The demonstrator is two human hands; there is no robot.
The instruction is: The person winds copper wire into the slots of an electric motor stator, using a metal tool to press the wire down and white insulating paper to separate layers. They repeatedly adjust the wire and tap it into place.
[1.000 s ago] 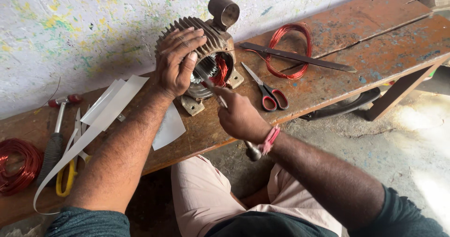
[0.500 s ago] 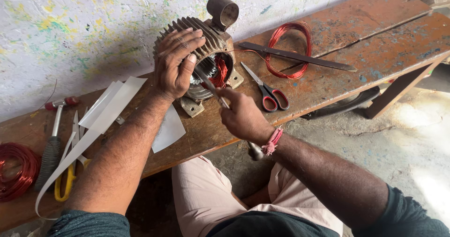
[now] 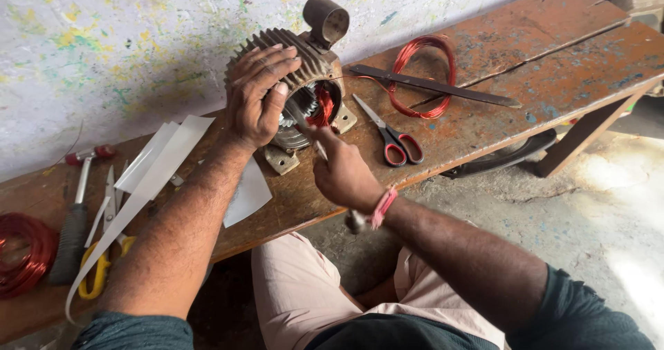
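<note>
Motor housing [image 3: 308, 66] sat steadied under the left hand [image 3: 257, 97], fingers spread wide; right hand [image 3: 344, 173] gripped a tool [image 3: 304, 125] poking its red winding [image 3: 322, 111].

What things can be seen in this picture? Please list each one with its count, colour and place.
motor housing: 1, grey, finned, bench centre
copper winding: 1, red, inside the housing
thin tool: 1, metal, in the right hand, tip at the winding
wire coil: 1, red, bench right
flat bar: 1, dark, across that coil
scissors: 1, red handles, right of the housing
paper strips: several, white, bench left
hammer: 1, red head, far left
bench: 1, brown wood
left hand: on the housing
right hand: gripping the tool
</note>
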